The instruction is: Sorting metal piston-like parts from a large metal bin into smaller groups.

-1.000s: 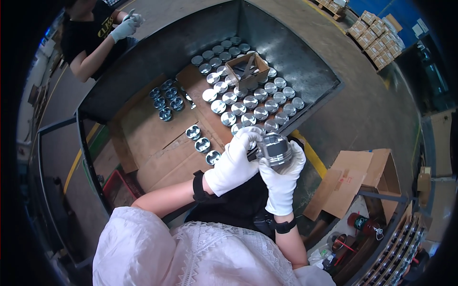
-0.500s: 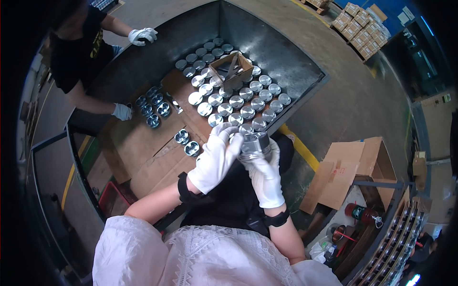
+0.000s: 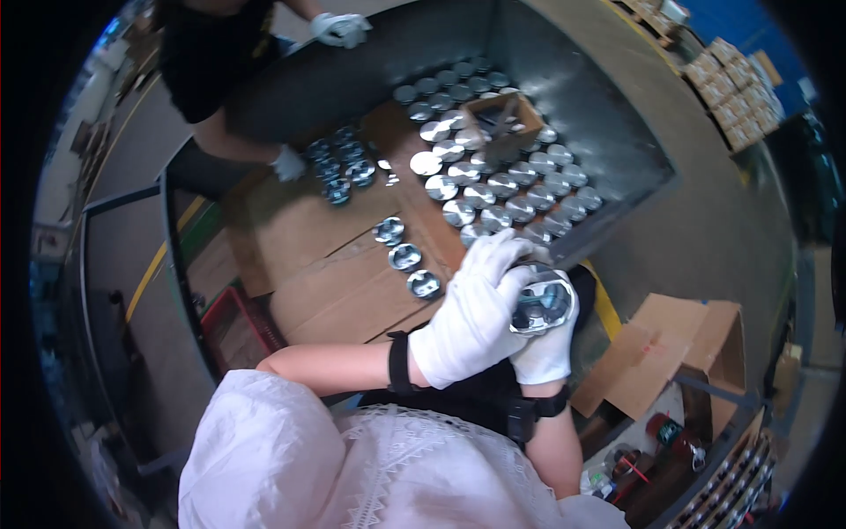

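In front of me, near the edge of a metal bin, both gloved hands close around a silver piston (image 3: pixel 540 302). Its hollow underside faces up and toward me. My left hand (image 3: pixel 476 309), in a white glove, has its fingers over the piston's left and far side. The white-gloved right hand (image 3: pixel 548 351) cups it from below and the right; its fingers are partly hidden behind the piston. Just beyond stand several rows of pistons (image 3: pixel 520 209) with flat crowns up. To the left, three pistons (image 3: pixel 405 257) lie hollow side up on cardboard (image 3: pixel 308 300).
A co-worker's gloved hand (image 3: pixel 287 164) is beside another group of upturned pistons (image 3: pixel 338 190); their other hand (image 3: pixel 340 30) rests at the bin's rim. A small carton (image 3: pixel 529 119) sits on the piston rows. At right stand an open cardboard box (image 3: pixel 656 348) and a red bottle (image 3: pixel 667 432).
The piston has been turned so its hollow underside now shows, and my left hand has shifted around it. The whole view has swung, moving the scene rightward. Three near upturned pistons now show, not two.
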The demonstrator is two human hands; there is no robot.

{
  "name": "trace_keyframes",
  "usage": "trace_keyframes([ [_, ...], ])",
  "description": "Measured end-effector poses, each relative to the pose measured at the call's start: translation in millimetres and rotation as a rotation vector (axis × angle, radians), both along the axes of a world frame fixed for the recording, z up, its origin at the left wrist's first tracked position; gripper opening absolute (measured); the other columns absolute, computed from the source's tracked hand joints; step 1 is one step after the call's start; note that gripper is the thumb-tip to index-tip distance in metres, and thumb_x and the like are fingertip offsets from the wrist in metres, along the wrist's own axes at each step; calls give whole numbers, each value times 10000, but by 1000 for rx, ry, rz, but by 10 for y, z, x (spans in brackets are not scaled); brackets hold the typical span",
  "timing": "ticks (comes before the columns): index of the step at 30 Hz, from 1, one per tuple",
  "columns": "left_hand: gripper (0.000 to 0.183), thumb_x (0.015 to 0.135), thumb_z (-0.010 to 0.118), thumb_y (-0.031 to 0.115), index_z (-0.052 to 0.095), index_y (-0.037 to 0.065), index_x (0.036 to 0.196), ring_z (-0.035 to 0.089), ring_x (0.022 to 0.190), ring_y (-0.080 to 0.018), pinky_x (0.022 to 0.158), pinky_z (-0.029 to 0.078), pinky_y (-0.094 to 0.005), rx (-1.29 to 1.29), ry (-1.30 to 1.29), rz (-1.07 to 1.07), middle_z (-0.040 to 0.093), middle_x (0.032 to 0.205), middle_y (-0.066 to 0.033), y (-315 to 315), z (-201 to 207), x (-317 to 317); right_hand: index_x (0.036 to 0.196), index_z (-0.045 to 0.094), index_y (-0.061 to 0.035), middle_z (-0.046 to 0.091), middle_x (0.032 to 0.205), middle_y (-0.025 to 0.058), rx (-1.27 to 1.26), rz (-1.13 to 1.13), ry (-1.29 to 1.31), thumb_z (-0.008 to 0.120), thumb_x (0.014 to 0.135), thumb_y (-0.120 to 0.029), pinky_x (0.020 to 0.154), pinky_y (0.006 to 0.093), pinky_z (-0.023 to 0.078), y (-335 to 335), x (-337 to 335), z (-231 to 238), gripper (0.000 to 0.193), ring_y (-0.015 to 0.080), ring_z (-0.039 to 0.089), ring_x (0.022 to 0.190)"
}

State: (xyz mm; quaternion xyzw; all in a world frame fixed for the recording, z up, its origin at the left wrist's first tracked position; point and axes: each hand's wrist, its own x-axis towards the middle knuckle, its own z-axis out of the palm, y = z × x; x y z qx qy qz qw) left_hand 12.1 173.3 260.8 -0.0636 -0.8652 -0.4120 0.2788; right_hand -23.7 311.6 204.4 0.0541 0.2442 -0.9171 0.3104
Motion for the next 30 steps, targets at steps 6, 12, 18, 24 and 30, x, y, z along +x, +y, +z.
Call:
trace_keyframes([
  [6, 516, 673, 804, 68, 559, 11, 1124, 642, 954, -396, 795, 549, -425, -81, -238, 176, 571, 1186, -214, -820, -499, 62, 1296, 607, 23, 606, 1333, 126, 767, 9, 545, 529, 899, 59, 1097, 351, 416, -287, -287, 171, 406, 229, 531, 1289],
  [12, 341, 801, 782, 232, 614, 20, 1009, 649, 909, -313, 799, 529, -411, -174, -835, 325, 643, 1006, -179, -2306, -1718, -125, 1050, 717, -37, 671, 1099, 104, 1588, -173, 1439, 641, 781, 18, 945, 430, 508, -337, -499, -229, 285, 317, 615, 1075],
  [18, 386, 730, 816, 190, 664, 39, 1051, 684, 940, -329, 829, 550, -403, -81, -883, 479, 702, 1015, -178, -2924, -3371, -557, 939, 721, -80, 688, 987, 56, 1684, -143, 1473, 665, 737, 3, 813, 424, 522, -431, -495, -270, 226, 274, 647, 983],
  [24, 509, 690, 837, 185, 643, 67, 1145, 653, 1047, -353, 903, 540, -415, -153, -906, 572, 661, 1146, -189, -2895, -4052, -641, 918, 722, -87, 684, 947, 62, 1626, -136, 1443, 657, 712, 29, 780, 416, 523, -433, -505, -296, 245, 275, 657, 932],
  [30, 582, 686, 850, 258, 614, 59, 1180, 622, 1095, -360, 944, 519, -405, -103, -877, 566, 635, 1185, -202, -2780, -4123, -593, 901, 720, -87, 691, 944, 64, 1663, -132, 1438, 657, 698, 40, 777, 414, 524, -423, -504, -302, 248, 273, 661, 921],
])
